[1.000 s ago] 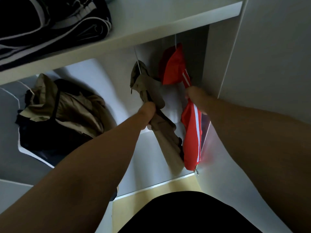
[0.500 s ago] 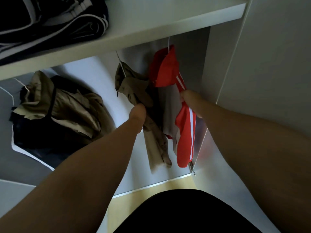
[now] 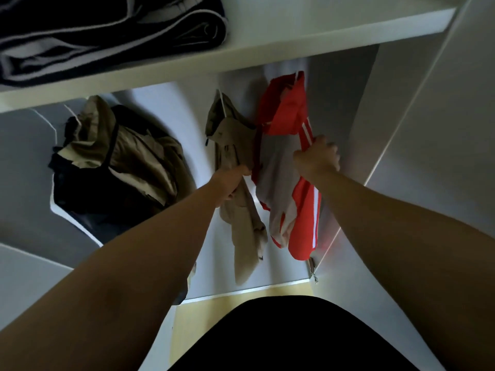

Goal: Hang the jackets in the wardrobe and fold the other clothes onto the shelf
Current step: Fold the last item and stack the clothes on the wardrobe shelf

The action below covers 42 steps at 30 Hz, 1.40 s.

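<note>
Hanging space, seen from above: I look down into the wardrobe (image 3: 361, 103), both bare arms reaching in under the white shelf (image 3: 294, 30).
Shelf, upper left: folded dark clothes (image 3: 107, 36) with pale piping lie stacked on it, toward its left end.
Far left, below the shelf: a beige-and-dark bundle (image 3: 120, 170) of jackets hangs bunched at the back of the wardrobe, well apart from my hands. I cannot tell how many garments it holds.
Left hand: my left hand (image 3: 230, 183) grips the beige jacket (image 3: 233, 135) at about mid-length, fingers curled tight into the cloth.
Beige jacket: it hangs from a thin white hanger (image 3: 222, 103), its lower half trailing past my wrist toward the wardrobe floor (image 3: 281, 274).
Red jacket: the red jacket (image 3: 305, 210), grey lining showing and white stripes down the sleeve, hangs just to the right of the beige one, the two touching near the collar.
Right hand: my right hand (image 3: 317, 159) is closed in a fist round the red jacket's striped edge, fingers wrapped over the fabric.
Zip pull: a small metal zip pull (image 3: 313, 274) dangles below the red hem.
Bottom of view: my black garment (image 3: 281, 338) fills the lower centre, with a strip of yellowish floor (image 3: 241, 298) above it.
</note>
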Tool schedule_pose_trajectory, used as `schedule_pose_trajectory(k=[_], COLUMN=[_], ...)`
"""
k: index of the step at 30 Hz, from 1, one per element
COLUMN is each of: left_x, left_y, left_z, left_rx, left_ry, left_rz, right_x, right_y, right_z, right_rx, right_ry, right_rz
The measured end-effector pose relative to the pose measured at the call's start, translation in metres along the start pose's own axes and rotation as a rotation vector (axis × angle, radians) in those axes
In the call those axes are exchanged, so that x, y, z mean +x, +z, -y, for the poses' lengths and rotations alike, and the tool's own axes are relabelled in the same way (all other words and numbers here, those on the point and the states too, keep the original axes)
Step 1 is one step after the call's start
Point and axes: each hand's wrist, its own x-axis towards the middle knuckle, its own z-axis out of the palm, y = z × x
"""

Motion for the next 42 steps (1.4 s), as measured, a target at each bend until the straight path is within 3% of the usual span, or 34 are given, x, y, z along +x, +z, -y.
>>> schedule_pose_trajectory(k=[3, 6, 12, 14, 16, 19, 21, 23, 26, 30, 37, 39, 42], left_x=[-0.003, -0.005, -0.01, -0.016, -0.02, -0.013, -0.008, -0.002, 0.001, 0.006, 0.011, 0.014, 0.011], left_y=[-0.023, -0.052, -0.151, -0.177, -0.198, -0.22, -0.227, -0.228, -0.229, -0.217, -0.147, -0.126, -0.101], left_z=[0.009, 0.015, 0.044, 0.059, 0.076, 0.096, 0.103, 0.109, 0.113, 0.109, 0.07, 0.058, 0.041], left_rx=[0.021, 0.09, 0.681, 0.648, 0.634, 0.562, 0.488, 0.385, 0.255, 0.454, 0.427, 0.569, 0.471], left_ry=[0.043, 0.131, 0.292, 0.221, 0.147, 0.079, 0.124, 0.189, 0.1, 0.153, 0.257, 0.275, 0.244], left_rz=[0.06, 0.004, -0.689, -0.956, -1.075, -0.965, -0.832, -0.814, -0.798, -0.687, -0.598, -0.57, -0.564], right_x=[-0.024, -0.047, -0.089, -0.101, -0.109, -0.11, -0.107, -0.104, -0.101, -0.093, -0.073, -0.067, -0.059], right_y=[0.016, 0.037, 0.089, 0.107, 0.121, 0.134, 0.136, 0.133, 0.128, 0.122, 0.098, 0.092, 0.085], right_z=[0.025, 0.052, 0.095, 0.109, 0.12, 0.125, 0.124, 0.121, 0.113, 0.104, 0.091, 0.086, 0.079], right_rx=[-0.212, -0.249, -0.151, -0.16, -0.178, -0.263, -0.29, -0.308, -0.331, -0.337, -0.379, -0.374, -0.381], right_ry=[-0.162, -0.327, -0.678, -0.668, -0.585, -0.489, -0.422, -0.341, -0.255, -0.223, -0.174, -0.182, -0.176], right_rz=[-0.303, -0.34, -0.249, -0.213, -0.173, -0.156, -0.135, -0.127, -0.114, -0.136, -0.116, -0.084, -0.034])
